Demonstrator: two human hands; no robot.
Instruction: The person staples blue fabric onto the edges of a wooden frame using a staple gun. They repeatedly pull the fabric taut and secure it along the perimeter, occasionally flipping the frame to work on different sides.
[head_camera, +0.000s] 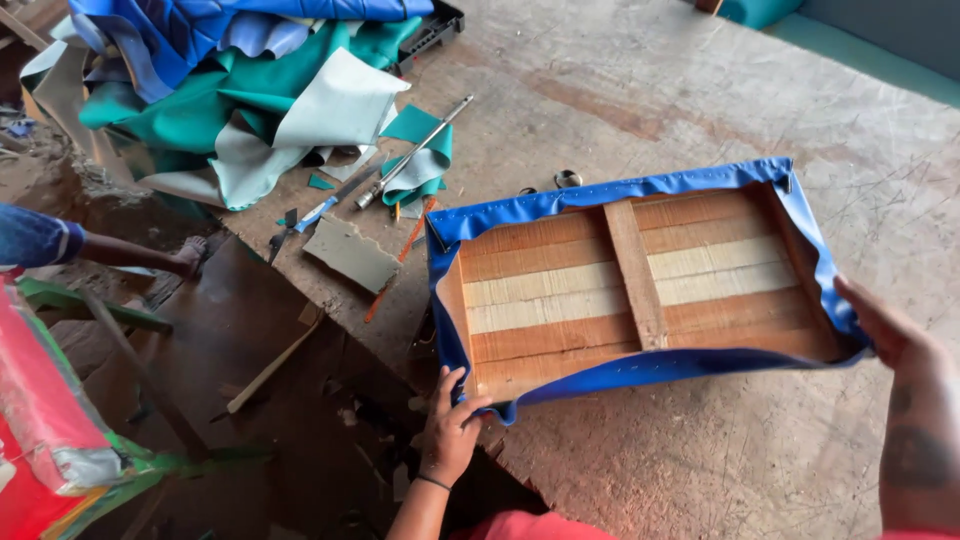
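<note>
A wooden slatted panel (640, 285) wrapped at its edges in blue vinyl (600, 197) lies face down on a worn wooden worktable (700, 90). My left hand (452, 425) grips the panel's near left corner, fingers over the blue cover. My right hand (880, 325) presses against the panel's right edge, on the blue cover. A central cross batten (635, 275) runs across the slats.
Green, grey and blue vinyl sheets (250, 100) are piled at the table's far left. A metal rod (415, 150), scissors (305, 218), a grey offcut (350, 255) and a small ring (567, 179) lie nearby. Another person's arm (120, 250) reaches in at left. Red upholstery (40, 420) sits lower left.
</note>
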